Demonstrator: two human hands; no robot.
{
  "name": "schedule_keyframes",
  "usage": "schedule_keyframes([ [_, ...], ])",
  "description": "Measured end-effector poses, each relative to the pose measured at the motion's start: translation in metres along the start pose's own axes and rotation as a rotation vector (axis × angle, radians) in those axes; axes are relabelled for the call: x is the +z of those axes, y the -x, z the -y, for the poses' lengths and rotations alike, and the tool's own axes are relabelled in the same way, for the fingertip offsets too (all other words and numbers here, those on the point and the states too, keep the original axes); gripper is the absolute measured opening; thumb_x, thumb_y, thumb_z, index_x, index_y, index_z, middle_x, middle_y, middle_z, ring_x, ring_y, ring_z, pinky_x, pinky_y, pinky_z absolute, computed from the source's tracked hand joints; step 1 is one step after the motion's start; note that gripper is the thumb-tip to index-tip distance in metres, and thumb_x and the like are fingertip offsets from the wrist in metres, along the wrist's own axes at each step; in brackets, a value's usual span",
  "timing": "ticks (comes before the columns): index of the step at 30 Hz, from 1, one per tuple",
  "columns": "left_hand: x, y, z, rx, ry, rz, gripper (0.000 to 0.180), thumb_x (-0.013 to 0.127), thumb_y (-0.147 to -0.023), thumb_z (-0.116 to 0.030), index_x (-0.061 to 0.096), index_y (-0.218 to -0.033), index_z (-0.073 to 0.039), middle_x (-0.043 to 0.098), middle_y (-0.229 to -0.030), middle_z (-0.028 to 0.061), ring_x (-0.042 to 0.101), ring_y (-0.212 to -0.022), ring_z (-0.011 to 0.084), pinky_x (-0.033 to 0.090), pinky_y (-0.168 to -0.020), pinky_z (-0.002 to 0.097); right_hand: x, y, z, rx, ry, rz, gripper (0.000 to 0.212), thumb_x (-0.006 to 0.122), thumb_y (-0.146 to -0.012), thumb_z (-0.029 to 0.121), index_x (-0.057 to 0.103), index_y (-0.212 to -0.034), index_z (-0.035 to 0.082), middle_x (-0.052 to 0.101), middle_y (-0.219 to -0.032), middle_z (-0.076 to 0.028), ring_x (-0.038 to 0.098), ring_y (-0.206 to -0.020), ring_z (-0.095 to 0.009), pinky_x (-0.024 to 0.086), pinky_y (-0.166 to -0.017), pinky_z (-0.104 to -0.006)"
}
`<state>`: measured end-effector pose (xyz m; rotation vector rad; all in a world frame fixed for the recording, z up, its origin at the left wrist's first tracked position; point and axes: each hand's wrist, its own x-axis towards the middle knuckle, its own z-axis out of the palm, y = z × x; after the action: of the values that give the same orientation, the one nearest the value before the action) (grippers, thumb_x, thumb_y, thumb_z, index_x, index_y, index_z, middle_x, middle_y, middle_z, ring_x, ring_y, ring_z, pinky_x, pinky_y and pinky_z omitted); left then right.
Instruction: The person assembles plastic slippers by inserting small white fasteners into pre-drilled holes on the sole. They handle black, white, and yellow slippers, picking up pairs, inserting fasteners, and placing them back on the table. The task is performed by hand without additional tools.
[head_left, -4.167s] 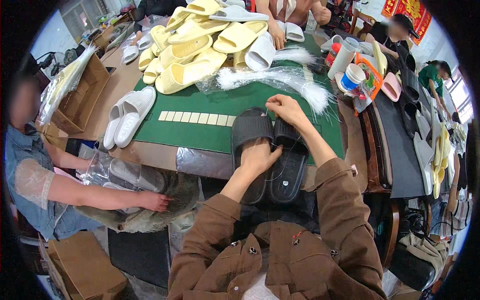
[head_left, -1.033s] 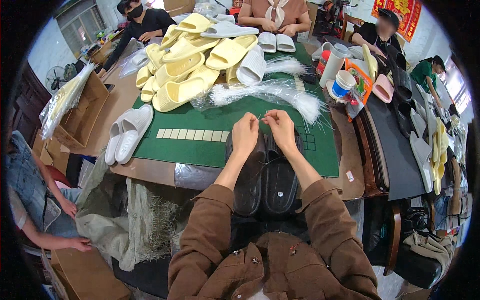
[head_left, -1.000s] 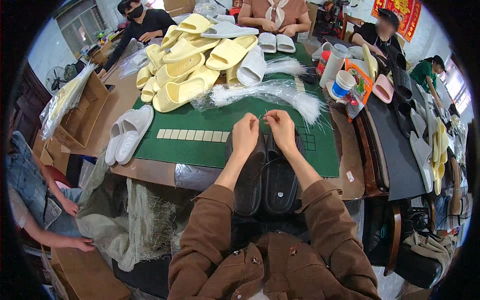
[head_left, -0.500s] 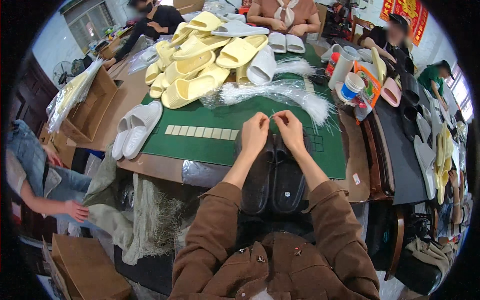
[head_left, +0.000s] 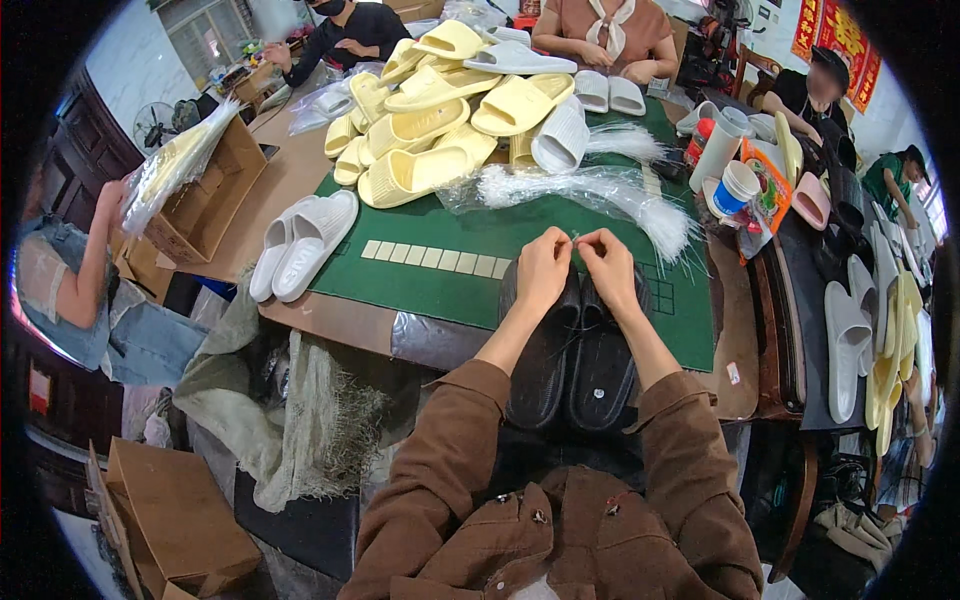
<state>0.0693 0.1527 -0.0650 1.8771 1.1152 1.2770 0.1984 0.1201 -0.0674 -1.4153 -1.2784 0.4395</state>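
Note:
A pair of black slide sandals [head_left: 537,380] stands side by side at the table's near edge, in front of me. Above their far ends, my left hand [head_left: 543,270] and my right hand [head_left: 610,268] are close together, thumbs and forefingers pinched. Between the fingertips shows a bit of a thin pale plastic strand [head_left: 575,236]; its full run is hidden. Beyond my hands lies a bundle of similar white strands [head_left: 600,190] on clear plastic film. A row of small cream tiles or stickers [head_left: 435,258] lies left of my left hand on the green mat [head_left: 400,285].
Yellow slides [head_left: 420,130] are heaped at the far middle. A grey pair [head_left: 305,245] lies left. An open carton [head_left: 215,190] with bagged goods stands far left. A white cup [head_left: 735,187] and more slides [head_left: 848,340] are at the right. Several people work around the tables.
The view has shifted, so the table sits further right. My hands stay pinched above the black slides. At the left, a person's hand has risen to the bagged goods by the carton.

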Motion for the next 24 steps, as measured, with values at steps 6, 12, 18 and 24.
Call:
schedule_keyframes([
  [6,0.003,-0.001,0.003,0.038,0.0,-0.033,0.011,0.061,-0.087,-0.011,0.061,-0.087,0.0,0.066,-0.077,0.0191,0.066,-0.075,0.0364,0.05,-0.064,0.0426,0.0,0.0,0.002,-0.01,-0.007,0.082,0.014,0.062,-0.086,0.011,0.065,-0.092,-0.001,0.068,-0.082,-0.009,0.063,-0.075,-0.013,0.049,-0.071,-0.0285],
  [12,0.003,-0.001,0.002,-0.045,0.013,-0.004,0.01,0.061,-0.087,-0.011,0.061,-0.087,-0.001,0.066,-0.078,0.0187,0.066,-0.075,0.0362,0.05,-0.065,0.043,0.0,0.0,0.002,-0.008,-0.011,0.0,0.014,0.062,-0.086,0.01,0.064,-0.093,-0.002,0.068,-0.081,-0.011,0.064,-0.075,-0.015,0.05,-0.071,-0.0297],
  [18,0.003,0.0,-0.001,0.027,-0.025,-0.007,0.009,0.061,-0.087,-0.009,0.06,-0.087,-0.001,0.065,-0.078,0.0185,0.065,-0.074,0.0364,0.049,-0.064,0.043,0.002,0.0,-0.003,0.012,-0.027,-0.042,0.014,0.061,-0.086,0.01,0.064,-0.093,-0.002,0.067,-0.081,-0.011,0.064,-0.075,-0.016,0.049,-0.07,-0.0304],
  [24,0.003,-0.001,0.002,0.033,0.007,-0.017,0.008,0.06,-0.087,-0.008,0.059,-0.086,-0.001,0.064,-0.079,0.0181,0.063,-0.074,0.0367,0.048,-0.065,0.0436,0.001,-0.002,-0.009,0.033,0.058,-0.152,0.013,0.06,-0.085,0.008,0.064,-0.093,-0.001,0.066,-0.085,-0.013,0.065,-0.076,-0.022,0.05,-0.071,-0.0331],
])
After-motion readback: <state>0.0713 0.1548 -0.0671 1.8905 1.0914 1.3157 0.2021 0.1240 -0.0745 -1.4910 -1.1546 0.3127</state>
